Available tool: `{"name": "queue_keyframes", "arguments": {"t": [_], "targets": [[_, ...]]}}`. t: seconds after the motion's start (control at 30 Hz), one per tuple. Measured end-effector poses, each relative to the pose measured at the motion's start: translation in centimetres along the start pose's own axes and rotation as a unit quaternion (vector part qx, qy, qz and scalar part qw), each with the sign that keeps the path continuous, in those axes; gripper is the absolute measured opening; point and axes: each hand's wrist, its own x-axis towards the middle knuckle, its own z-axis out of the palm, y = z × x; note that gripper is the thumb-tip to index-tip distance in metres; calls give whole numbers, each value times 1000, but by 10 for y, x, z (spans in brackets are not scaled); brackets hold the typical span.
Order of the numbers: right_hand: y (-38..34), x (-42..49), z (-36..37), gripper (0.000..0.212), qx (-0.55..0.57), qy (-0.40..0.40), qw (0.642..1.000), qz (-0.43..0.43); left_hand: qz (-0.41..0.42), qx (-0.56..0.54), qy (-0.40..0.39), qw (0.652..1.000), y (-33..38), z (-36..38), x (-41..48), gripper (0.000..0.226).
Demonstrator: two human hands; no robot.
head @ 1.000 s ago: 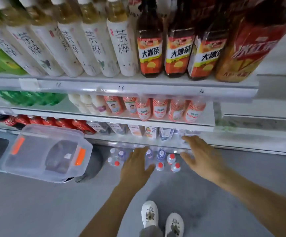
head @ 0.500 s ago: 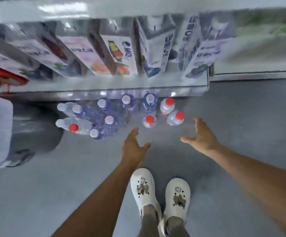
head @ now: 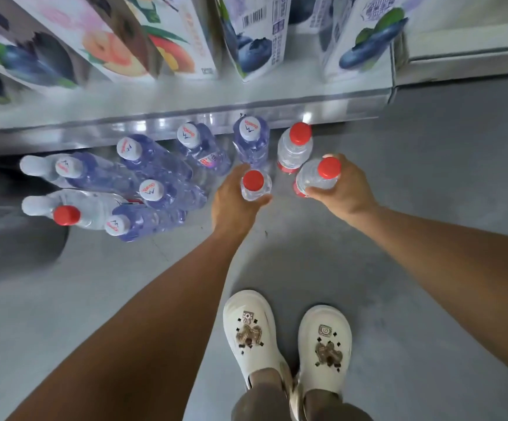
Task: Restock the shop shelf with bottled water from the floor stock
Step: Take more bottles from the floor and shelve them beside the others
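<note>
Person stands at the bottom shelf [head: 185,115], both arms reaching down to the floor stock. Left hand [head: 231,202] wraps a clear red-capped bottle [head: 255,186] just below the cap: fingers curled round the far side, thumb closing in on the near side, cap poking up free. Right hand [head: 348,189] grips a second red-capped bottle [head: 318,177] the same way, thumb on the near side, fingers curled round the far side, bottle tilted a little toward the left. Neither palm is spread; both are closed round the bottle shoulders. Can't tell if either bottle is off the floor [head: 429,208]. A third red-capped bottle [head: 295,145] stands untouched just behind the two, close to the shelf edge. To the left sits a bunch of purple-tinted white-capped bottles [head: 158,174], touching each other and leaning left, with a couple of clear bottles at the far left. Fruit-printed juice cartons [head: 255,38] stand on the shelf above. White clogs [head: 251,332] are planted on the grey floor near the two arms.
</note>
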Motion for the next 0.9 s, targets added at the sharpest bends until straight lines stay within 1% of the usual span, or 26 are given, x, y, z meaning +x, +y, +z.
{"name": "queue_keyframes", "arguments": {"t": [0.1, 0.2, 0.27, 0.3, 0.37, 0.43, 0.5, 0.57, 0.67, 0.8, 0.9], "targets": [[-3, -7, -17, 52, 19, -25, 999, 13, -46, -11, -20, 999, 5, -14, -5, 60], [-18, -23, -44, 43, 40, -64, 997, 12, -83, -38, -48, 995, 20, -38, -23, 62], [-36, -38, -66, 39, 49, -96, 994, 16, -104, -61, -61, 991, 36, -58, -37, 55], [-46, -45, -77, 40, 58, -118, 991, 17, -116, -64, -68, 989, 46, -69, -44, 52], [-71, -60, -102, 47, 78, -160, 984, 16, -128, -65, -89, 986, 67, -92, -56, 56], [-98, -73, -126, 43, 92, -187, 978, 13, -127, -74, -114, 982, 95, -118, -71, 56], [-130, -89, -152, 35, 100, -204, 974, -4, -117, -79, -134, 981, 123, -144, -87, 48], [-165, -108, -178, 34, 98, -212, 972, -24, -102, -86, -140, 981, 152, -171, -105, 41], [-218, -136, -216, 35, 74, -209, 974, -46, -87, -107, -140, 980, 197, -213, -135, 32], [-288, -177, -273, 32, 67, -217, 970, -83, -47, -151, -123, 980, 256, -272, -180, 12], [-336, -212, -319, 28, 61, -220, 967, -114, -22, -191, -104, 976, 294, -314, -214, 10]]}}
